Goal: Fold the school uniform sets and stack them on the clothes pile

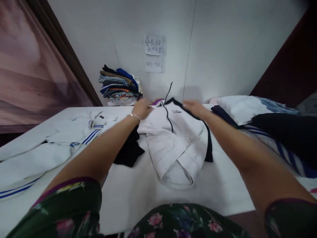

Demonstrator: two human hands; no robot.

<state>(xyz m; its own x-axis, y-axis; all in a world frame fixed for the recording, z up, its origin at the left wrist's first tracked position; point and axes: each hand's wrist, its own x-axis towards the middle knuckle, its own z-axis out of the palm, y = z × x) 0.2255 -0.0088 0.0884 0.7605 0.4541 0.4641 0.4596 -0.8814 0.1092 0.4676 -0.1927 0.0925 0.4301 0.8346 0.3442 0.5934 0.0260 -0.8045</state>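
Far left, I see striped white garment spread on table. Left hand beside near-white jacket's left shoulder, fingers curled; blur, so I can't tell how far closed or if holding cloth. Jacket between forearms, long axis running away from camera, collar end farthest, both hands about equally near it. Right hand at dark right-shoulder edge, apparently touching; opening and grip unclear to me.
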